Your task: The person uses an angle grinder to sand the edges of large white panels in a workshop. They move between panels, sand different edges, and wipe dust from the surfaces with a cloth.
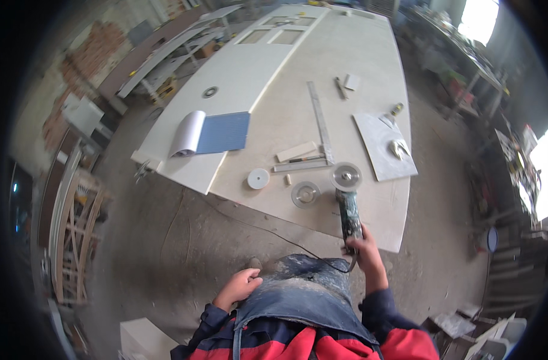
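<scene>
An angle grinder [349, 217] with a dark green body lies at the table's near edge, and my right hand [364, 246] is wrapped round its rear end. At the tool's far end sits a round grey disc [346, 176]. A second, loose disc [306, 195] rests flat just left of it. My left hand [239, 287] hangs in front of my dusty apron [304, 291], fingers loosely curled together with nothing visible in them. From the grinder's rear a dark cord [274, 231] loops to the left, below the table edge.
A metal square [319, 123], a pencil [306, 159], a white roll [258, 179] and a blue-and-white pad [223, 132] lie on the large pale table [268, 204]. On the right is a grey board [376, 144] with a putty knife [391, 117]. Cluttered benches [466, 78] line the right wall.
</scene>
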Motion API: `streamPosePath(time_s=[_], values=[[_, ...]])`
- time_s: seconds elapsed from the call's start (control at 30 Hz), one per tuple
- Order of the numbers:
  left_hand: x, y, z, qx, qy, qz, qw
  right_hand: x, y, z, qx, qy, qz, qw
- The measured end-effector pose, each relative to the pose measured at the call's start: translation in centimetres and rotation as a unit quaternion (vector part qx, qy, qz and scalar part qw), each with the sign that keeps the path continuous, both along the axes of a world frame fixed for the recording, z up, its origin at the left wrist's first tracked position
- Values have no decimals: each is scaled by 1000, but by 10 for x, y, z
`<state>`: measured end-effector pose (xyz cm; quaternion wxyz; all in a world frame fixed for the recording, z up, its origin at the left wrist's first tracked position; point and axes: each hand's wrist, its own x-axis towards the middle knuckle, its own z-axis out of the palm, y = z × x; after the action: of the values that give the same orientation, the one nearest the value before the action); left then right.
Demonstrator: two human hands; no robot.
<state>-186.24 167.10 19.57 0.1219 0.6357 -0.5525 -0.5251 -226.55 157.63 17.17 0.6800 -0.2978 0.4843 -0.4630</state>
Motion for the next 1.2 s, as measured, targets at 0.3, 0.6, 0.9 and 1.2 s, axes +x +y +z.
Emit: streamPosePath(time_s=[0.3, 0.6, 0.9, 1.2], values=[[-24, 1, -17, -71, -31, -56, 995, 16, 47, 0, -63, 621, 43, 780], [28, 23, -41, -67, -8, -31, 997, 29, 19, 21, 4, 663, 95, 743], [163, 39, -67, -97, 61, 73, 991, 190, 10, 93, -184, 552, -30, 813], [359, 113, -96, -69, 13, 305, 950, 77, -81, -8, -21, 771, -201, 604]])
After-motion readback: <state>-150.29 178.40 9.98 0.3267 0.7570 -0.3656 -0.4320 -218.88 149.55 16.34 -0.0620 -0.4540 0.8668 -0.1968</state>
